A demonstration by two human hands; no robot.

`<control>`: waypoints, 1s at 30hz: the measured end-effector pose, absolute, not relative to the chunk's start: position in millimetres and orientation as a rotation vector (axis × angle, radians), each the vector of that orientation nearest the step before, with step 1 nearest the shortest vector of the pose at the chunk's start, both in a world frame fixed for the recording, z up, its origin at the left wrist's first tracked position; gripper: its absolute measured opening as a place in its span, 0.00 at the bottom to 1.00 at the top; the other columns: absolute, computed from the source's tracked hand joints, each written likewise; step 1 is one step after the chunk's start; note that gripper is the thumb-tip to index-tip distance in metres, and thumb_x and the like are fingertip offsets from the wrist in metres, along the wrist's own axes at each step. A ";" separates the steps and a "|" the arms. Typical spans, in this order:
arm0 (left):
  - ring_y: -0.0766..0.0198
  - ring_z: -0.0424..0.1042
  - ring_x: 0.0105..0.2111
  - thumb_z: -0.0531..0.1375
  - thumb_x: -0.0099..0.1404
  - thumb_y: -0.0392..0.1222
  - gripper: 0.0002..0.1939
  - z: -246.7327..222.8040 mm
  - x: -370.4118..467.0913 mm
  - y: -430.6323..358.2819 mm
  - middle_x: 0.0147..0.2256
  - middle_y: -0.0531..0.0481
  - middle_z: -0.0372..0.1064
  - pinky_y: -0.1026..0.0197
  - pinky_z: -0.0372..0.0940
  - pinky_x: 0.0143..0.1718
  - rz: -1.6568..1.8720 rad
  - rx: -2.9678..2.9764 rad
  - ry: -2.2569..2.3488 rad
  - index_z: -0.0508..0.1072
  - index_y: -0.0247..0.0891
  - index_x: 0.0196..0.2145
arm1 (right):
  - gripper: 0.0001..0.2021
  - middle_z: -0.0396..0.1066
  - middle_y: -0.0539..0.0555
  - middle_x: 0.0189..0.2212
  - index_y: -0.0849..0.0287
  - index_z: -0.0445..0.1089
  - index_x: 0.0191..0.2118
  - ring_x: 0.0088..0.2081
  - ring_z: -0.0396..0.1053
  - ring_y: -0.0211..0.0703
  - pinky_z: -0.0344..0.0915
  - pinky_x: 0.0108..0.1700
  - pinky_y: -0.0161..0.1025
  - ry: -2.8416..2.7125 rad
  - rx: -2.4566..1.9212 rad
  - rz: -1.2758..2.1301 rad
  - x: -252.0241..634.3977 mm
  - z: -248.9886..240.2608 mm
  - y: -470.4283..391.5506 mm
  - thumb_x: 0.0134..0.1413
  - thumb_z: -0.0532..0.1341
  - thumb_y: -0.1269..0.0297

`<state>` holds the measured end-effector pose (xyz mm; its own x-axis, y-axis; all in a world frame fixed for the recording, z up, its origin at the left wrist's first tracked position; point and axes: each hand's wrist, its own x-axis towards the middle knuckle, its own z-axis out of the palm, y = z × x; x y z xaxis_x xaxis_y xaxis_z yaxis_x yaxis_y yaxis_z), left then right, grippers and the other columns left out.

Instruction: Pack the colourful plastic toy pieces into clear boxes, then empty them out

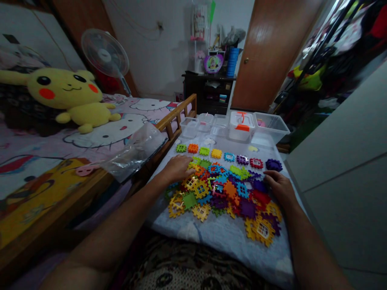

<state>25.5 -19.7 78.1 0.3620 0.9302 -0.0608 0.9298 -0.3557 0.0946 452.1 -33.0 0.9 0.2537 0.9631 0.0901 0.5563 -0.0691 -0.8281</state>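
Note:
A heap of colourful plastic building pieces with toothed edges [231,189] is spread over the cloth-covered table. Behind it runs a row of single pieces, from a green piece [181,148] past a yellow piece [216,153] to a dark purple piece [273,164]. My left hand [179,167] rests at the heap's left side, fingers stretched toward the light green pieces [196,160]. At the right edge, my right hand [280,186] lies beside purple pieces [259,185], fingers extended and slightly bent. I see nothing held in either hand.
Clear plastic boxes [219,125] line the table's far end, with an orange-handled lidded box [242,125] among them. A wooden bed rail [175,114] runs along the left, with a clear plastic bag [136,151] on the bed. A pale cabinet [341,161] stands at right.

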 end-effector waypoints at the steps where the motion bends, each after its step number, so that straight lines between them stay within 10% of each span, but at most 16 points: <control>1: 0.46 0.70 0.55 0.57 0.66 0.57 0.27 77.1 28.1 -21.3 0.53 0.38 0.73 0.49 0.62 0.56 -0.004 2.483 1.754 0.70 0.37 0.55 | 0.22 0.79 0.56 0.33 0.59 0.77 0.41 0.35 0.74 0.50 0.68 0.38 0.43 -1.408 -1.737 0.651 452.1 1.5 -33.2 0.45 0.62 0.49; 10: 0.48 0.74 0.47 0.63 0.58 0.53 0.30 67.4 39.0 -14.3 0.47 0.44 0.77 0.53 0.66 0.46 0.018 2.330 1.925 0.68 0.42 0.57 | 0.21 0.79 0.56 0.34 0.59 0.77 0.42 0.36 0.74 0.50 0.68 0.40 0.44 -1.418 -1.721 0.655 453.6 0.9 -33.3 0.46 0.62 0.49; 21: 0.54 0.67 0.53 0.57 0.68 0.46 0.12 84.5 50.3 -60.5 0.50 0.45 0.72 0.52 0.60 0.58 0.453 2.488 1.515 0.72 0.43 0.47 | 0.22 0.79 0.56 0.34 0.59 0.77 0.41 0.35 0.74 0.50 0.68 0.38 0.43 -1.424 -1.711 0.656 451.9 3.9 -33.7 0.45 0.62 0.48; 27: 0.44 0.56 0.63 0.69 0.53 0.62 0.41 70.5 62.8 -103.8 0.60 0.42 0.64 0.39 0.43 0.66 0.326 2.552 1.484 0.64 0.46 0.59 | 0.22 0.78 0.57 0.34 0.60 0.77 0.41 0.34 0.73 0.49 0.67 0.39 0.44 -1.397 -1.717 0.670 448.9 5.3 -34.0 0.44 0.62 0.49; 30: 0.43 0.57 0.62 0.70 0.53 0.59 0.40 64.2 66.1 -108.3 0.59 0.42 0.65 0.37 0.39 0.67 0.272 2.490 1.606 0.64 0.47 0.60 | 0.22 0.78 0.57 0.34 0.60 0.77 0.40 0.34 0.73 0.49 0.67 0.39 0.44 -1.390 -1.717 0.676 448.0 6.5 -34.2 0.44 0.62 0.49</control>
